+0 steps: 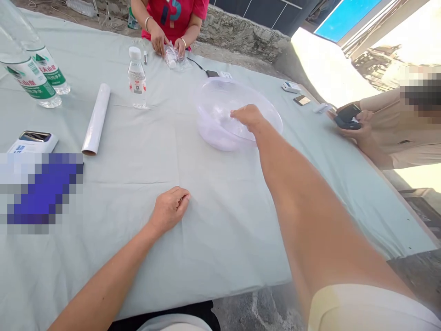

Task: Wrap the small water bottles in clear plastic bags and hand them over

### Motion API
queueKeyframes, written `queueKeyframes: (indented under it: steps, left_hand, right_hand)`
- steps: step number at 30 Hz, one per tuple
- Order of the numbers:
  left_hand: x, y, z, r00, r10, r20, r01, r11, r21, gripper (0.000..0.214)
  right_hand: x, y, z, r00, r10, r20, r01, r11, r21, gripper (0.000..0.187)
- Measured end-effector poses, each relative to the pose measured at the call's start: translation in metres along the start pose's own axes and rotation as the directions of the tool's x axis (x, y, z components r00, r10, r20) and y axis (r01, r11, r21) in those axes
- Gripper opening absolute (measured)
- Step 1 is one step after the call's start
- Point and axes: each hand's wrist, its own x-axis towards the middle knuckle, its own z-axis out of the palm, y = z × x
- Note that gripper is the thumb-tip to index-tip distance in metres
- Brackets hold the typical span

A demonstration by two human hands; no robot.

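Observation:
My right hand (248,116) reaches over a see-through, pale purple plastic basin (223,141) on the table. Its thumb side points left, stretched out, and the other fingers are partly hidden; I see nothing held in it. Bright glints show on the basin's inside, but I cannot tell what it contains. Nearer to me, my left hand (170,209) rests on the cloth in a loose fist, with nothing visible in it. A white roll (97,120) of film or paper lies beyond it to the left.
A small water bottle (137,78) stands mid-table; two large bottles (32,78) stand far left. A white device (37,140) lies at left. Across the table, a person in red (174,18) handles a crumpled plastic bottle (171,56). At right, another person holds a black object (348,117).

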Motion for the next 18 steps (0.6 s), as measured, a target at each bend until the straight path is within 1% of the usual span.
queueKeyframes:
  steps: [2,3,4,5,6,7,9,10,12,13,14,15,16,18]
  left_hand:
    - [0.0,0.0,-0.001,1.0,-0.012,-0.012,0.011,0.999,-0.052,0.022]
    - [0.0,0.0,-0.002,0.999,-0.03,-0.018,0.029,0.996,-0.089,0.022]
    - [-0.001,0.0,-0.002,0.998,-0.056,-0.026,0.052,0.99,-0.135,0.022]
    - [0.0,0.001,-0.004,0.996,-0.087,-0.032,0.079,0.979,-0.188,0.022]
    - [0.0,0.001,-0.005,0.992,-0.12,-0.039,0.107,0.962,-0.252,0.023]
    - [0.001,0.0,-0.007,0.988,-0.15,-0.042,0.128,0.936,-0.327,0.025]
    - [0.003,-0.002,-0.011,0.982,-0.18,-0.052,0.131,0.858,-0.496,0.031]
    - [0.004,-0.004,-0.013,0.982,-0.18,-0.061,0.111,0.802,-0.587,0.036]
    - [0.007,-0.009,-0.018,0.984,-0.161,-0.076,0.052,0.67,-0.741,0.044]
    - [0.008,-0.011,-0.021,0.986,-0.152,-0.074,0.034,0.605,-0.795,0.044]
    - [0.008,-0.013,-0.024,0.985,-0.156,-0.066,0.031,0.548,-0.836,0.043]
    - [0.009,-0.015,-0.027,0.984,-0.172,-0.055,0.04,0.503,-0.864,0.04]
    - [0.009,-0.016,-0.031,0.979,-0.199,-0.052,0.049,0.47,-0.881,0.035]
    - [0.01,-0.016,-0.037,0.958,-0.275,-0.083,0.045,0.43,-0.902,0.028]
  right_hand:
    - [-0.011,-0.015,-0.012,0.994,0.04,-0.098,-0.046,0.997,-0.06,0.017]
    - [-0.019,-0.025,-0.017,0.989,0.021,-0.143,-0.028,0.998,-0.051,0.014]
    - [-0.031,-0.035,-0.021,0.986,-0.031,-0.164,0.029,0.999,-0.013,0.014]
    - [-0.047,-0.046,-0.023,0.985,-0.087,-0.149,0.094,0.995,0.039,0.016]
    - [-0.068,-0.057,-0.023,0.985,-0.14,-0.104,0.152,0.982,0.111,0.017]
    - [-0.093,-0.066,-0.022,0.98,-0.196,-0.035,0.199,0.964,0.178,0.018]
    - [-0.153,-0.081,-0.014,0.961,-0.261,0.09,0.226,0.931,0.286,0.015]
    - [-0.184,-0.086,-0.008,0.944,-0.288,0.162,0.221,0.914,0.34,0.014]
    - [-0.242,-0.088,0.006,0.883,-0.326,0.338,0.162,0.887,0.433,0.014]
    - [-0.266,-0.086,0.014,0.848,-0.32,0.422,0.098,0.878,0.469,0.016]
    - [-0.286,-0.083,0.022,0.829,-0.298,0.473,0.028,0.867,0.498,0.019]
    - [-0.302,-0.079,0.03,0.82,-0.26,0.509,-0.049,0.856,0.515,0.022]
    - [-0.314,-0.074,0.037,0.821,-0.208,0.532,-0.127,0.842,0.524,0.026]
    - [-0.328,-0.066,0.047,0.826,-0.08,0.558,-0.272,0.81,0.519,0.034]
